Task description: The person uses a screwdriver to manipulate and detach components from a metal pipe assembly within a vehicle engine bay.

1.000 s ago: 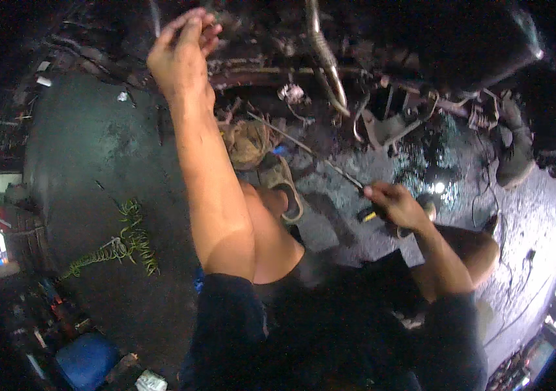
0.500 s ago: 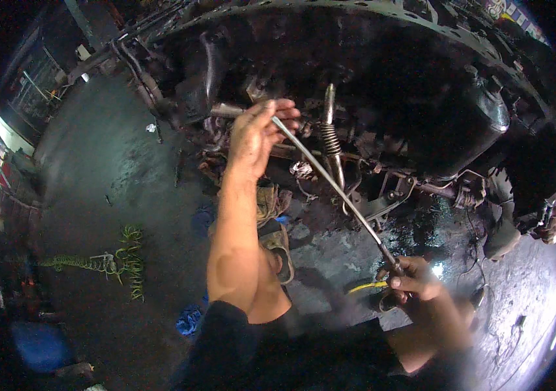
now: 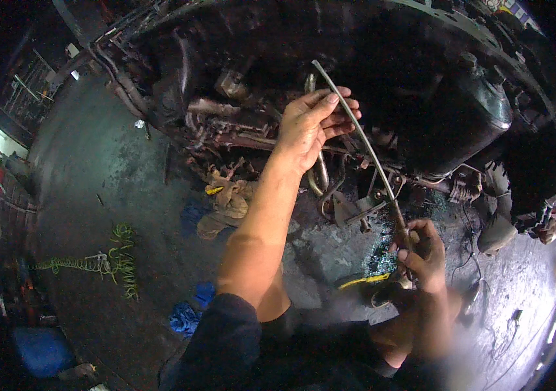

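Note:
A long screwdriver, with a thin steel shaft and a dark handle, slants from lower right to upper left across the middle. Around its handle, at the lower right, the fingers of my right hand are closed. My left hand steadies the shaft not far below its free tip, thumb on the near side and loosely curled fingers behind it. Behind that hand stands a bent metal pipe, partly covered by it. The tip shows against the dark, greasy underside of a vehicle.
A black rounded tank hangs at the right. Brown rags lie below the machinery, blue cloth nearer me. A coiled yellow-green hose lies on the left floor, a blue container at lower left. Wet dark patches mark the floor.
My left hand has shifted right and now sits lower on the shaft, so the tip sticks out beyond it. The screwdriver stands steeper; my right hand has moved slightly up.

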The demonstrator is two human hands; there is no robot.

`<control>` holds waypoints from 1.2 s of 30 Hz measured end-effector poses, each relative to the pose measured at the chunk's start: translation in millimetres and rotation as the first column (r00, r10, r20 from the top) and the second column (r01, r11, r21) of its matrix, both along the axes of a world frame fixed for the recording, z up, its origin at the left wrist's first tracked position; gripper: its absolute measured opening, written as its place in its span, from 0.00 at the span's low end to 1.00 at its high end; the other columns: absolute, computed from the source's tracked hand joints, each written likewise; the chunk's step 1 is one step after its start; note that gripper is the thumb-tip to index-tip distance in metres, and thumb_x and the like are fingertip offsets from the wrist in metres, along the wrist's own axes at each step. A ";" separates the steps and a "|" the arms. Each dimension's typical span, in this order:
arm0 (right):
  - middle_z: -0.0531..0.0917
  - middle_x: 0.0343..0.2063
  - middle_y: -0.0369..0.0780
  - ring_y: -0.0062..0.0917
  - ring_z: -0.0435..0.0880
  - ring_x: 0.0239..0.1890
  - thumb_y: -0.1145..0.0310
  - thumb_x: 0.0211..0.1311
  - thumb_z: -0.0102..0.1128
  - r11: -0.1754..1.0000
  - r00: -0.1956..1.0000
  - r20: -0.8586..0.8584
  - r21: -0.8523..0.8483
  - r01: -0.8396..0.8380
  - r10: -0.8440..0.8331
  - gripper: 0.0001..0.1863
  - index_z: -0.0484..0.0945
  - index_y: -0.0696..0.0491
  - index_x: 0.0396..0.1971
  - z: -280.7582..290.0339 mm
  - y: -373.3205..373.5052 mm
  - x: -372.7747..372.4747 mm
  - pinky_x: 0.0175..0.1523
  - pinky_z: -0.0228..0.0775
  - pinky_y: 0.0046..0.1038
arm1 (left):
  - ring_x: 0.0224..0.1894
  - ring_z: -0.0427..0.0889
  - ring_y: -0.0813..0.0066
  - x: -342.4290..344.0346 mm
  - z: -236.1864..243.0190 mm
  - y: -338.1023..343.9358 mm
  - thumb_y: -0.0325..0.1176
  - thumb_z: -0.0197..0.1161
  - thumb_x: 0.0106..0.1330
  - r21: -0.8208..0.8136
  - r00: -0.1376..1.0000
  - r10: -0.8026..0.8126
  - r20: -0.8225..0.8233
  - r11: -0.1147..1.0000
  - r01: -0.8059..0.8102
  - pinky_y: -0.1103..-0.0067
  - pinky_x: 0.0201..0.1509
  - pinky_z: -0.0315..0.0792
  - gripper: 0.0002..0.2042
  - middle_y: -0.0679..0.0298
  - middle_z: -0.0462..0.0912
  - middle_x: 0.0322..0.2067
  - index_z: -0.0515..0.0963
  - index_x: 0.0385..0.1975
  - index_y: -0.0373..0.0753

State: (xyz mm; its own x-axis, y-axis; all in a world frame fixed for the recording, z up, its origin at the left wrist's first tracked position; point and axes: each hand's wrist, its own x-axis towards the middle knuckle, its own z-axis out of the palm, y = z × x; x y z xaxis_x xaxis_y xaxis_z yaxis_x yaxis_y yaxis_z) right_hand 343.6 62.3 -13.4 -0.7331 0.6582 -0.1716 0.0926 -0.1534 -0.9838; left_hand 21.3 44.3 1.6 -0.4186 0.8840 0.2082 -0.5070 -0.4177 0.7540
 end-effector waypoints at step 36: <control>0.83 0.36 0.46 0.41 0.85 0.30 0.77 0.62 0.61 0.114 0.984 0.052 0.993 -0.033 -0.172 0.26 0.75 0.53 0.62 73.2 -54.5 -206.4 0.34 0.78 0.37 | 0.41 0.88 0.59 -74.7 13.7 -42.7 0.37 0.62 0.72 0.181 0.944 0.224 0.243 0.945 -0.271 0.63 0.44 0.86 0.18 0.52 0.86 0.41 0.76 0.55 0.32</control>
